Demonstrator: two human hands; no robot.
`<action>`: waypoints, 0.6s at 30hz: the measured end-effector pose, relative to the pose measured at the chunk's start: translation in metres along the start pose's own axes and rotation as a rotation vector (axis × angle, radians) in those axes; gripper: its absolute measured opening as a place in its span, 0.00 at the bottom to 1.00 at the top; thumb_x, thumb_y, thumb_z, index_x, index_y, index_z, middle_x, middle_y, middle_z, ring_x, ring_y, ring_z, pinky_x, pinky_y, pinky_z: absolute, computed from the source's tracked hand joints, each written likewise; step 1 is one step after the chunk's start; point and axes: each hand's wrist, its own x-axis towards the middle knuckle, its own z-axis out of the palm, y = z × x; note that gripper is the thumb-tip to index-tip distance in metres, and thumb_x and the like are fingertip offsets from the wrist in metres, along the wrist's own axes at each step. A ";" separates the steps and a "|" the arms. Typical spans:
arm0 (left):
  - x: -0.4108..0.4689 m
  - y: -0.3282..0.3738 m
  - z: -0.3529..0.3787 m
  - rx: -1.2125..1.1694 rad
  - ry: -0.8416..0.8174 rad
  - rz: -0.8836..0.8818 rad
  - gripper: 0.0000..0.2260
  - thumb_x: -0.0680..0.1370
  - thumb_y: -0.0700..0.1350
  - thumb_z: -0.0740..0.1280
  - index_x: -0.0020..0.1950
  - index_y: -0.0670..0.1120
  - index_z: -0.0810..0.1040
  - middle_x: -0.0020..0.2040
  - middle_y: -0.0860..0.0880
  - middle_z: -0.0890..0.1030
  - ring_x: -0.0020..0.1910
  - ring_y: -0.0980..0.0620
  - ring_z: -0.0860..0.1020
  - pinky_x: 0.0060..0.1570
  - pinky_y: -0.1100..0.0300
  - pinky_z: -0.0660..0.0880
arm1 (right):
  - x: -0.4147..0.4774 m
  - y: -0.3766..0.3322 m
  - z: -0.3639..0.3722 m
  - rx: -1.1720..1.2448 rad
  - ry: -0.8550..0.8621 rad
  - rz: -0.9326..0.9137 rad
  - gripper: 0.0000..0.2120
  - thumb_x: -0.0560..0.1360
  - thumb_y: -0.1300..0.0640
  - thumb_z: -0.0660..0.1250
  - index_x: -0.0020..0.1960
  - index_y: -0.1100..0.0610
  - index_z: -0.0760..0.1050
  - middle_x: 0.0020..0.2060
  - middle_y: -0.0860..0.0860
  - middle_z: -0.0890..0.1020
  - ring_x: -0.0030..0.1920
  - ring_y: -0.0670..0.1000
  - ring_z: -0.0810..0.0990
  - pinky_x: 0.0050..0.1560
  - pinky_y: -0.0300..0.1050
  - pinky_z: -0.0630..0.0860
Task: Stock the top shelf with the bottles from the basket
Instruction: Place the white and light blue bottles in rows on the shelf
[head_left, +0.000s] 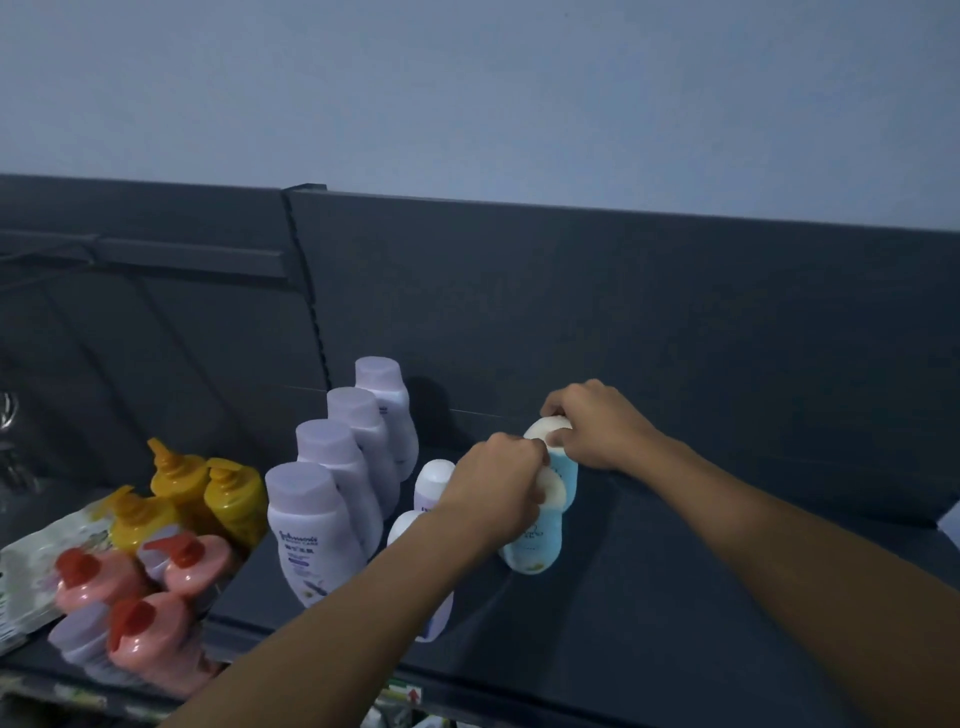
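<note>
I see my left grip (498, 475) clasping the front blue bottle (535, 543) by its cap, my right grip (597, 426) clasping the rear blue bottle (565, 467); both stand on the top shelf (675, 597), right of the purple bottles (332, 493).

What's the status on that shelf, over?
Left hand grips front blue bottle by its cap, right hand grips rear blue bottle. Both stand on shelf. Purple bottles close on the left.
</note>
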 end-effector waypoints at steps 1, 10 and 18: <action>0.004 -0.001 0.000 -0.008 0.001 -0.003 0.12 0.73 0.41 0.66 0.57 0.47 0.78 0.50 0.46 0.80 0.46 0.45 0.78 0.45 0.50 0.77 | 0.002 0.000 0.001 0.002 0.000 0.001 0.13 0.74 0.52 0.72 0.58 0.49 0.80 0.52 0.51 0.82 0.50 0.54 0.81 0.50 0.52 0.80; 0.022 -0.008 0.000 -0.080 -0.011 -0.002 0.14 0.75 0.40 0.65 0.60 0.48 0.78 0.50 0.44 0.79 0.48 0.43 0.78 0.45 0.51 0.76 | 0.016 0.003 0.006 0.039 0.026 0.030 0.12 0.73 0.52 0.73 0.56 0.47 0.80 0.52 0.49 0.82 0.50 0.53 0.81 0.51 0.52 0.80; 0.027 -0.013 0.005 -0.078 0.012 0.026 0.15 0.74 0.39 0.66 0.59 0.48 0.78 0.49 0.44 0.80 0.47 0.44 0.78 0.45 0.51 0.77 | 0.020 0.006 0.011 0.047 0.051 0.033 0.11 0.73 0.54 0.72 0.56 0.49 0.81 0.51 0.49 0.83 0.50 0.54 0.81 0.51 0.53 0.80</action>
